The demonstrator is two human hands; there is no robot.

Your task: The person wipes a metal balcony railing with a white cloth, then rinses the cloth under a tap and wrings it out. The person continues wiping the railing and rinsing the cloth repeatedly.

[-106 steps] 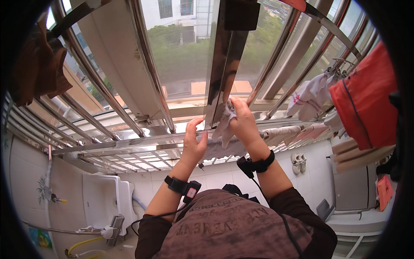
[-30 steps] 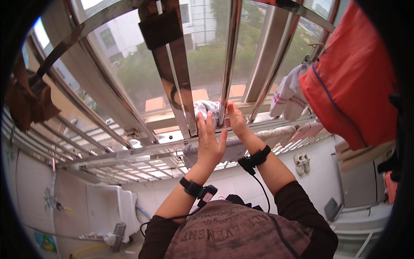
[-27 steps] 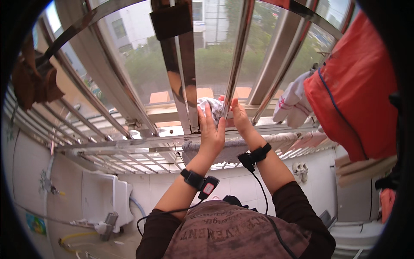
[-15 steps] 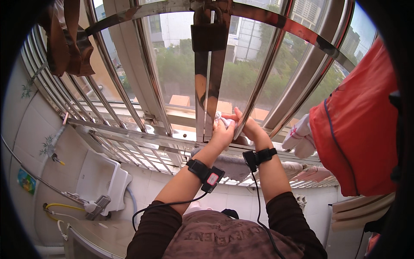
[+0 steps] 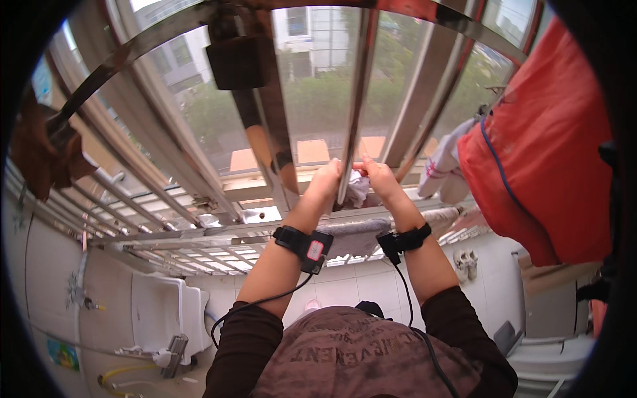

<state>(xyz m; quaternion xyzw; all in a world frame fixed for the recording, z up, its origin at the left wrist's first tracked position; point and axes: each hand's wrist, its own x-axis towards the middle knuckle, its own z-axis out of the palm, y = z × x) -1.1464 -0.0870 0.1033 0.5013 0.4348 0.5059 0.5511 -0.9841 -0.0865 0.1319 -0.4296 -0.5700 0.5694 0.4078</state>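
While a crumpled white cloth (image 5: 358, 191) hangs bunched beside the foot of a shiny metal bar (image 5: 354, 126), on the bar's right side, the right hand (image 5: 381, 179) has its fingers bent around the cloth's upper part and grips it, fingertips pointing left to the bar. Just across that bar, the left hand (image 5: 323, 183) reaches up with its fingertips against the metal; its fingers are partly hidden, so I cannot tell whether it is closed on anything. Both wrists wear black straps with small devices, and dark brown sleeves cover the upper arms. Below the hands, a grey towel (image 5: 352, 240) hangs along the lower rail. Up to the left, a dark padlock (image 5: 234, 64) hangs at the window grille. To the right are white socks (image 5: 443, 169) and a red garment (image 5: 534, 146); farther down, a pair of light shoes (image 5: 466, 264) stands on the tiled floor (image 5: 378, 287), and a white sink (image 5: 189, 318) sits at lower left.
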